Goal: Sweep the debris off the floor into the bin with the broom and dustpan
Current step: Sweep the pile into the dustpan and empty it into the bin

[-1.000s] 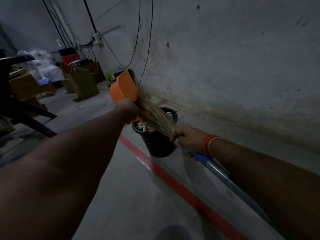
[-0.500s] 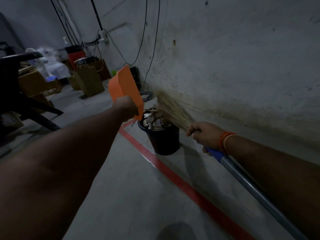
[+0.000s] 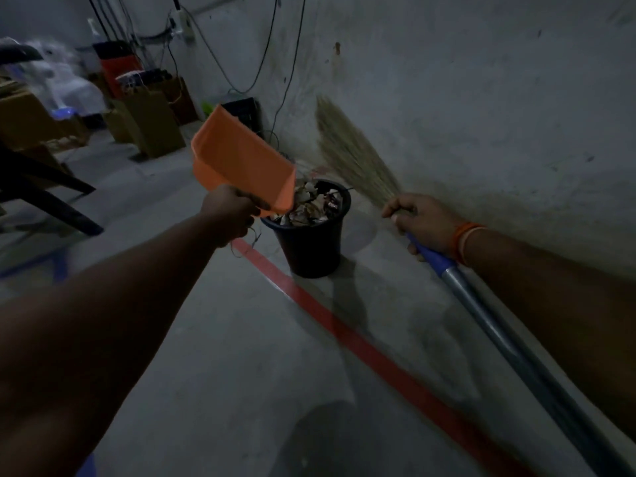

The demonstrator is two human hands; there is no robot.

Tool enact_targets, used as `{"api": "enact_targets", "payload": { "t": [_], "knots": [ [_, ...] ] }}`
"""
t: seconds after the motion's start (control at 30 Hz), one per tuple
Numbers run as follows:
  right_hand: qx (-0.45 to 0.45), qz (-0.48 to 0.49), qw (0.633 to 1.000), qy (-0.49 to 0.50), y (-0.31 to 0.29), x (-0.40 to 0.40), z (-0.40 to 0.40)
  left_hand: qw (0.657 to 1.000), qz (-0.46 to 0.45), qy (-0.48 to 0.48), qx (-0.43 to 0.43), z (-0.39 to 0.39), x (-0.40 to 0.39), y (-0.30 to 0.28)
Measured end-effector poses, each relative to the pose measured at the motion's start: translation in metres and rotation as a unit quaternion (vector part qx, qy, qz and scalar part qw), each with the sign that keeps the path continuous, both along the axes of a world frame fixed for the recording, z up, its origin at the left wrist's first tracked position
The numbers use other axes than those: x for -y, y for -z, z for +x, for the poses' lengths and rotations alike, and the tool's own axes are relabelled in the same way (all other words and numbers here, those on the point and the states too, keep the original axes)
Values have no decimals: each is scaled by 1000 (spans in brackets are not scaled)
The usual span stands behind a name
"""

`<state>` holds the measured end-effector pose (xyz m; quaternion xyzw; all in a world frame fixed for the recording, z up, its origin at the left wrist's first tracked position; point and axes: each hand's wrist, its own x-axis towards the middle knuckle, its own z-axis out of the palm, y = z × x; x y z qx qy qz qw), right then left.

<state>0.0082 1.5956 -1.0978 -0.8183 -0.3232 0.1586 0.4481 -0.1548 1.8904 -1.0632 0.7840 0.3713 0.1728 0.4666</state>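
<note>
A black bin [image 3: 311,242] stands on the grey floor near the wall, filled to the rim with crumpled debris [image 3: 311,206]. My left hand [image 3: 229,211] grips the handle of an orange dustpan [image 3: 241,160], which is tilted over the bin's left rim. My right hand [image 3: 421,218] grips the broom at the top of its blue and grey handle [image 3: 481,304]. The straw bristles [image 3: 351,153] point up and away, to the right of the bin and close to the wall.
A red line [image 3: 361,342] runs diagonally across the floor past the bin. The stained wall [image 3: 481,98] is on the right, with cables hanging down it. Cardboard boxes [image 3: 151,122] stand at the back left, dark chair legs [image 3: 51,201] at the left.
The broom bristles have swung from over the bin, against the dustpan, out to the right toward the wall. The dustpan now tilts lower over the bin.
</note>
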Motion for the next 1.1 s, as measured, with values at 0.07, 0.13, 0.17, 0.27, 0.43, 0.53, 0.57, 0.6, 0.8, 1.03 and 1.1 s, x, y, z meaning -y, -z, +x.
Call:
{"api": "enact_targets", "payload": {
  "t": [0.07, 0.13, 0.17, 0.27, 0.43, 0.53, 0.57, 0.6, 0.8, 1.03, 1.1],
  "knots": [
    [11, -7, 1000, 13, 3, 11, 9, 999, -28, 17, 24, -10, 4, 10],
    [15, -10, 1000, 26, 9, 21, 17, 997, -45, 35, 56, -17, 8, 18],
    [12, -10, 999, 33, 12, 26, 20, 995, -58, 33, 74, -18, 9, 23],
    [-9, -1, 999, 48, 22, 38, 29, 988, -98, 11, 122, -17, 11, 36],
    [-42, -8, 995, 86, 33, 58, 43, 973, -151, 0, 176, -7, -4, 59],
    [-46, -20, 994, 94, 38, 70, 51, 972, -146, 4, 183, -2, -10, 67],
    [-46, -23, 994, 94, 40, 73, 54, 972, -143, 10, 188, 0, -10, 70],
    [-46, -27, 994, 93, 41, 75, 56, 971, -141, 16, 193, 3, -10, 72],
    [-68, -21, 993, 99, 54, 69, 71, 966, -132, 12, 221, 27, -3, 82],
    [-98, -19, 993, 60, -7, 19, 42, 958, -196, -24, 207, 25, 13, 42],
    [-123, -19, 991, 57, -45, 3, 32, 957, -214, -36, 192, 18, 15, 11]
  ]
}}
